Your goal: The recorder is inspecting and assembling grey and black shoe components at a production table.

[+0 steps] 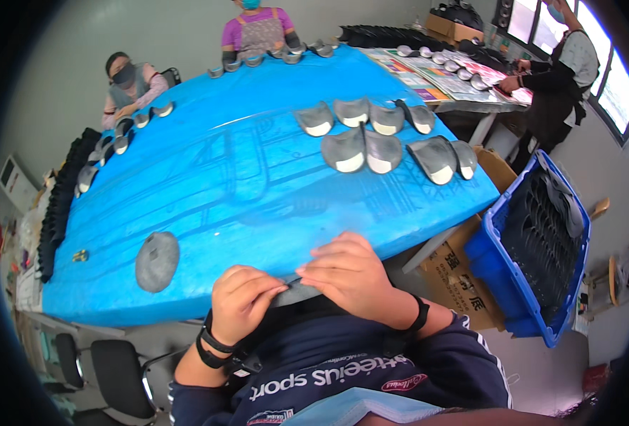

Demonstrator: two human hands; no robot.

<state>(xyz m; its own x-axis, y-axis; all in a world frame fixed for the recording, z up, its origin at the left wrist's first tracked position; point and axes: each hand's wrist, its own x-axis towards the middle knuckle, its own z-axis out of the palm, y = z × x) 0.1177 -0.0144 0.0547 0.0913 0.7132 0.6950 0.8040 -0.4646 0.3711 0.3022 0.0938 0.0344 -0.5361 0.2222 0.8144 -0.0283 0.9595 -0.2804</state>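
Note:
Close to my body, at the near edge of the blue-covered table (208, 206), I hold a grey, soft-looking piece (299, 292) with a dark edge. My left hand (242, 302) pinches its left end between thumb and fingers. My right hand (350, 277) grips it from the right, the fingers bent over it and hiding much of its shape. Left of my hands, a flat grey oval pad (157, 261) lies on the table. Farther off to the right are several cupped grey pads with pale edges (364, 149), set in rows.
A blue crate (534, 248) of dark curved pieces stands right of the table, beside a cardboard box (460, 273). Dark pieces line the left edge (66, 199). Two people sit at the far sides; another stands at a side table (463, 82). Black chairs (123, 376) stand lower left.

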